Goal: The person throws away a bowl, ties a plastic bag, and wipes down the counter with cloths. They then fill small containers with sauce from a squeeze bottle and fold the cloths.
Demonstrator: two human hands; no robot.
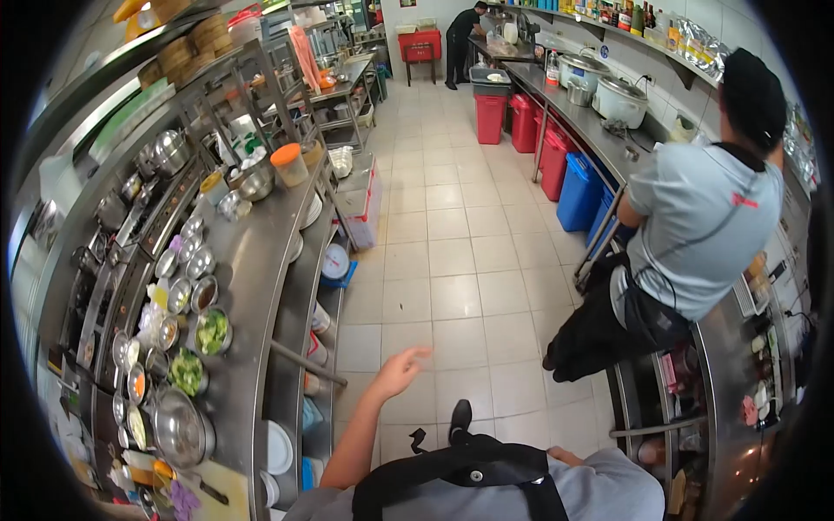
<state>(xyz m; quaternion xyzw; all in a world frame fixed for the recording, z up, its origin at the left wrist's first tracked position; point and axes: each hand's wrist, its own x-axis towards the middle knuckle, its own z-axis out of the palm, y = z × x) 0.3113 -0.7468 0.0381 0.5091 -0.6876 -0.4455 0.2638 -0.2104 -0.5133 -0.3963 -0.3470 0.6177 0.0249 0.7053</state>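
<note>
My left hand [401, 372] hangs in the air over the tiled floor, beside the steel counter on the left. Its fingers are loosely bent and somewhat apart, and I see nothing in them. Of my right hand [563, 455] only a small patch of skin shows past my grey shirt; its fingers are hidden. Nearest my left side, the steel counter [252, 286] carries metal bowls, two of them with cut green vegetables [211, 332]. A large metal bowl [182, 427] stands near a cutting board [228, 482] with a knife [214, 493] on it.
A co-worker [708, 226] in a grey shirt and black cap stands at the right counter. Another person [463, 43] bends at the far end. Red bins [489, 119] and a blue bin [580, 193] line the right side. The tiled aisle [434, 234] runs between the counters.
</note>
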